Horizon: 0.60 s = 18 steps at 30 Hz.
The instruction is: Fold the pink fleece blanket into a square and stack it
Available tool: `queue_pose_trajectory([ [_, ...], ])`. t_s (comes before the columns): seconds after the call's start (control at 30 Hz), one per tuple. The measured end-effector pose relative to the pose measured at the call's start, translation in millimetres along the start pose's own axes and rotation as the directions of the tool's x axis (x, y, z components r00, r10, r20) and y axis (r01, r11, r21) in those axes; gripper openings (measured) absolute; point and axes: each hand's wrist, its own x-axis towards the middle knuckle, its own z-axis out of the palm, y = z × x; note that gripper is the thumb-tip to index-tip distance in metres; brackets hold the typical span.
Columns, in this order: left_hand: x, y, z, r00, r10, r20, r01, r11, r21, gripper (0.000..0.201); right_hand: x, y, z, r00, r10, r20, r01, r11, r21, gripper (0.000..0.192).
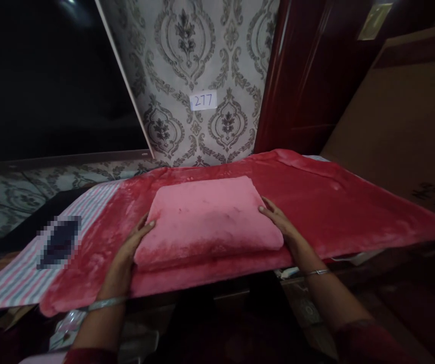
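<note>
A pink plush cloth (206, 215), folded into a thick rectangular bundle, lies on a red plush blanket (308, 197). My left hand (136, 237) grips the bundle's left side, thumb on top and fingers along the edge. At the opposite side, my right hand (277, 217) holds the right edge in the same way, its thumb over the upper face. The fingertips of both hands are partly hidden by the bundle's sides.
A striped cloth (88, 207) bearing a blurred-out dark item (58, 242) lies at the left. Behind stand a large black screen (50, 81) and a patterned wall with a paper marked 277 (203, 100). A large cardboard box (407, 116) rises at the right.
</note>
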Motion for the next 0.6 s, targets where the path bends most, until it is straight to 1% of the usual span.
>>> queue_pose_trajectory([
  [0.07,-3,1,-0.8,1.000,-0.001,0.004,0.002,1.000,-0.030,0.076,-3,3,-2,0.999,-0.020,-0.031,0.022,0.999,0.048,0.096],
  [0.17,-13,2,2.4,0.998,0.060,0.014,-0.059,0.997,-0.048,0.080,-8,6,-4,0.997,-0.052,-0.050,0.056,0.995,0.087,0.093],
  [0.23,-21,3,6.6,0.994,0.106,0.007,-0.105,0.992,-0.067,0.081,-9,7,-3,0.998,-0.047,-0.050,0.052,0.994,0.097,0.094],
  [0.33,-29,5,10.7,0.993,0.119,-0.010,-0.120,0.988,-0.100,0.083,-11,4,-1,0.996,-0.063,-0.063,0.069,0.994,0.091,0.095],
  [0.43,-26,5,9.2,0.995,0.096,-0.014,-0.097,0.989,-0.112,0.087,-13,-1,0,0.994,-0.084,-0.072,0.088,0.995,0.051,0.096],
  [0.5,-20,3,6.8,0.995,0.092,-0.046,-0.097,0.989,-0.110,0.085,-15,-2,0,0.993,-0.099,-0.064,0.100,0.995,0.024,0.094],
  [0.53,-17,2,5.8,0.994,0.098,-0.058,-0.104,0.988,-0.110,0.084,-15,-2,-1,0.993,-0.104,-0.061,0.105,0.994,0.015,0.094],
  [0.6,-13,0,4.7,0.991,0.127,-0.047,-0.133,0.983,-0.130,0.083,-14,0,-2,0.993,-0.102,-0.060,0.103,0.995,0.008,0.094],
])
